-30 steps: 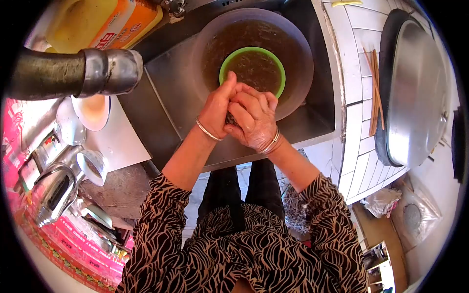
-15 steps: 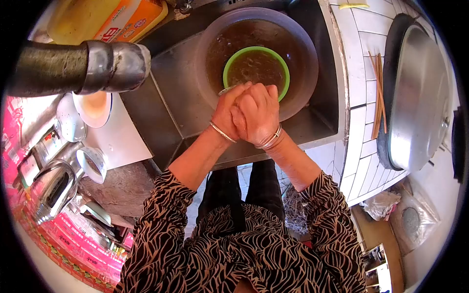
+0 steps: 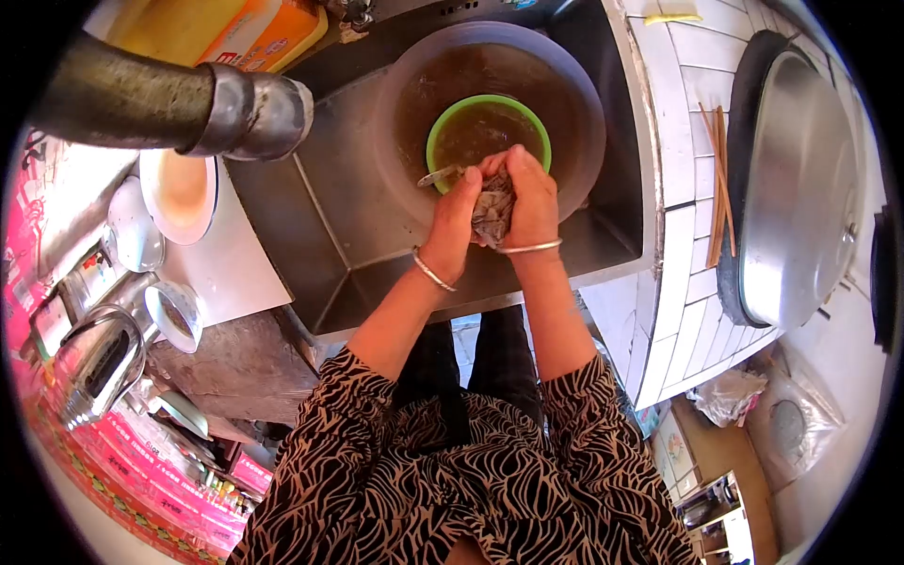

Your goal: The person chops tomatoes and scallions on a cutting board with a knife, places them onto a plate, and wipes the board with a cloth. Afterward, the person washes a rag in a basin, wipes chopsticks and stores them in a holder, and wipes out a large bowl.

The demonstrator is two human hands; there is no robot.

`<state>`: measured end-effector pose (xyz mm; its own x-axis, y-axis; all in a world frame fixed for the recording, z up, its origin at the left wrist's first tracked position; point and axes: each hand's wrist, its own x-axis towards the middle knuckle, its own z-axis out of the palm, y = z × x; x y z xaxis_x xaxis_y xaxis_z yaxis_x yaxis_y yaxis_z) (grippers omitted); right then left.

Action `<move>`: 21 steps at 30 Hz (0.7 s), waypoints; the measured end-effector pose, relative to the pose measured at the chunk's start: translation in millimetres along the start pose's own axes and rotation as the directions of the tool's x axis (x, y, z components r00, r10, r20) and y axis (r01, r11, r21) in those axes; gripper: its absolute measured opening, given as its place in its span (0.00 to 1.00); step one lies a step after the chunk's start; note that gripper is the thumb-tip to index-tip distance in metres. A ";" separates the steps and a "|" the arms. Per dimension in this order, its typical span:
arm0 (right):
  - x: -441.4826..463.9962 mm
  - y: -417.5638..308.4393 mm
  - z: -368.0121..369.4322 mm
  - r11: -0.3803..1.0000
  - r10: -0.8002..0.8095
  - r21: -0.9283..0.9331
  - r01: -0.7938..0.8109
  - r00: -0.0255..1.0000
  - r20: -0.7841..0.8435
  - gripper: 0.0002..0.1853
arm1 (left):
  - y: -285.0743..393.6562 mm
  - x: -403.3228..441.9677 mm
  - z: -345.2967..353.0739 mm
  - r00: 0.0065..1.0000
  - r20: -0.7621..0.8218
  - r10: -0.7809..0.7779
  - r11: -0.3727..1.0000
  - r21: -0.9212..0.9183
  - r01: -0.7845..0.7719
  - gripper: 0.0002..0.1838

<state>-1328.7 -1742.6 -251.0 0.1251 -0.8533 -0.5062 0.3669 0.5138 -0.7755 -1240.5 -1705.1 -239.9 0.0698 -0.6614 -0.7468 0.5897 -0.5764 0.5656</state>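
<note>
My left hand [image 3: 456, 218] and my right hand [image 3: 535, 205] are cupped side by side around a wet, greyish-brown clump [image 3: 492, 209] of soft pieces. What the pieces are, I cannot make out. Both hands are over the near edge of a green-rimmed bowl [image 3: 545, 143], which sits in a large translucent basin [image 3: 586, 111]; brownish water is in both. The end of a thin metal utensil [image 3: 437, 177], perhaps a spoon, pokes out beside my left fingers. Whether my hand touches it is unclear.
The basin stands in a dark metal sink [image 3: 353, 179]. A thick tap pipe [image 3: 273, 118] juts in from the left. White bowls [image 3: 179, 202] are on the left board. Chopsticks [image 3: 718, 188] and a lidded pan [image 3: 800, 198] lie on the tiled counter at right.
My hands were clasped tightly together, hiding what was between them. They have opened into a cup, and the greyish-brown clump shows. The view has shifted slightly.
</note>
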 end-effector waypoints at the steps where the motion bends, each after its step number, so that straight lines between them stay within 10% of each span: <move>1: 3.1 -1.2 -3.1 0.993 0.015 0.120 -0.016 1.000 0.009 0.16 | 6.5 -6.1 4.9 1.000 -0.006 -0.009 1.000 0.023 0.009 0.18; 4: 8.8 -8.6 -16.9 0.968 0.006 0.252 0.001 1.000 -0.028 0.17 | 16.3 -7.5 -13.8 0.988 0.091 0.126 0.877 0.456 -0.154 0.14; 8: 11.3 -12.7 -31.4 0.951 -0.028 0.301 0.069 0.990 -0.138 0.17 | 29.2 -10.0 -30.2 0.965 -0.007 0.261 0.807 0.551 -0.214 0.09; 11: 10.5 -11.2 -47.8 0.962 -0.065 0.254 0.101 0.987 -0.144 0.17 | 46.4 -14.2 -32.6 0.970 0.047 0.240 0.971 -0.008 -0.239 0.05; 15: 0.6 -24.5 -56.9 0.962 -0.014 -0.273 0.005 0.999 -0.031 0.13 | 64.3 -27.2 -21.6 0.984 0.128 0.128 0.977 -0.185 -0.103 0.06; 17: -7.1 -33.6 -45.1 0.900 -0.195 -0.378 0.216 0.976 0.095 0.11 | 69.3 -30.6 -19.2 0.966 0.246 0.085 0.985 -0.168 -0.045 0.06; 21: -21.0 -56.7 -18.0 0.934 -0.078 -0.296 0.201 0.922 0.379 0.15 | 83.2 -41.3 -2.3 0.934 0.358 0.018 0.923 0.353 -0.153 0.04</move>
<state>-1368.6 -1752.2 -203.2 0.4361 -0.8605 -0.2633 0.0944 0.3347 -0.9376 -1192.5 -1724.7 -162.8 -0.2125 -0.7994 -0.5619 0.2492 -0.6004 0.7599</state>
